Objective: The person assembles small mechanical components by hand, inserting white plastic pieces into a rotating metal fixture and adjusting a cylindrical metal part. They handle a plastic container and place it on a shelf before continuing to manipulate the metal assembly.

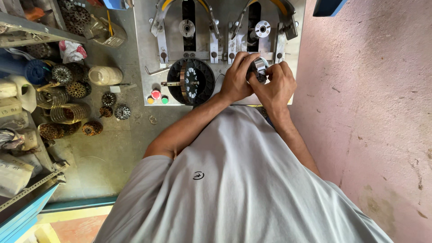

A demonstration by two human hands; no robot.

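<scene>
Your grey shirt (234, 180) fills the lower middle of the frame, and both your hands meet on a small metal part at the upper middle.

Your left hand (236, 78) and right hand (276, 85) touch each other, fingers curled tight around the shiny metal part (258, 67), which sits at the right station of the grey metal machine panel (144, 54). Just left of your hands, a round black stator (191, 82) with white slots sits on the left station. Below it on the panel you have 3 small buttons (156, 96): yellow, red and green. At the upper left of the frame, wound copper coils (67, 112) and dark round cores (76, 87) lie on the bench (112, 148). A pink wall (369, 90) fills the right side.
</scene>
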